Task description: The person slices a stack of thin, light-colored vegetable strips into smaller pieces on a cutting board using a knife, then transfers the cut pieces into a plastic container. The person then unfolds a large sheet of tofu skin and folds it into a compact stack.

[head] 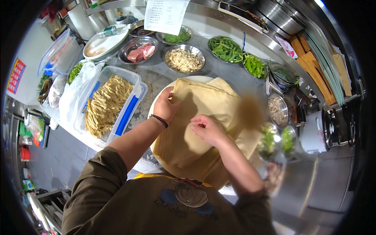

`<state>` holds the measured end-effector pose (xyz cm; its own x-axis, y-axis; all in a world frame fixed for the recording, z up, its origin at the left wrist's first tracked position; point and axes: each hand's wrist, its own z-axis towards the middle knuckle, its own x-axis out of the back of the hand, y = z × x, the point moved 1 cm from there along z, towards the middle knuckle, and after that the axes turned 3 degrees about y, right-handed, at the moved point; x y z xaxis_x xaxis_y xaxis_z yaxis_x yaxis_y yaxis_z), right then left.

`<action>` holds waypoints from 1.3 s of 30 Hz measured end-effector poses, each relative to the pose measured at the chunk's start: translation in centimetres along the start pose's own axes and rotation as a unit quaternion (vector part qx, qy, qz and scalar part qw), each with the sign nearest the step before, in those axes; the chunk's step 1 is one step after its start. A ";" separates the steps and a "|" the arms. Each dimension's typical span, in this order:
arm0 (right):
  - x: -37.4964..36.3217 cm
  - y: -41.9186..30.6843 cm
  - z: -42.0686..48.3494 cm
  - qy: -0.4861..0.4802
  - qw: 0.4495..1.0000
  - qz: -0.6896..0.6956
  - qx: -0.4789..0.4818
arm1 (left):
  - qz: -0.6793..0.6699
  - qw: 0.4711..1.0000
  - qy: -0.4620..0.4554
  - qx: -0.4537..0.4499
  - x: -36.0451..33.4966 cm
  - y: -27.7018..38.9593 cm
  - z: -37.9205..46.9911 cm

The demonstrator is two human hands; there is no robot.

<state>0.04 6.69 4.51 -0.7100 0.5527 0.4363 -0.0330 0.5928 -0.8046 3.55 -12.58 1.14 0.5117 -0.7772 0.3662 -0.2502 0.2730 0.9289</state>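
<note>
A stack of thin, pale-yellow folded sheets, apparently tofu skin (188, 138), lies on a round white board (152, 110) in front of me. My left hand (165, 106), with a dark beaded bracelet at the wrist, grips the stack's upper left edge, thumb on the near side. Over the middle of the sheets is my right hand (208, 130), its fingers bent and somewhat apart, with nothing visible in them. Whether its fingertips touch the top sheet I cannot tell. More sheets spread out under my right forearm, partly hidden by it.
Left of the board, a clear plastic box (141, 85) holds cut yellowish strips (108, 105). Behind stand metal bowls of raw meat (141, 53), pale chopped pieces (185, 60) and cut greens (225, 49). More bowls line the right. A paper with writing (166, 14) hangs at the back.
</note>
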 end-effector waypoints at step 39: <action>-0.1 1.3 -5.1 0.178 0.832 0.523 -0.047 | 0.058 0.993 -0.064 0.082 1.4 -2.4 3.7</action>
<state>3.72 10.39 5.49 -0.0616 0.9242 -0.3768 0.5390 -0.2870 -0.7919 1.82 -16.46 -0.80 0.3651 -0.8148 0.4503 -0.4364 0.2774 0.8559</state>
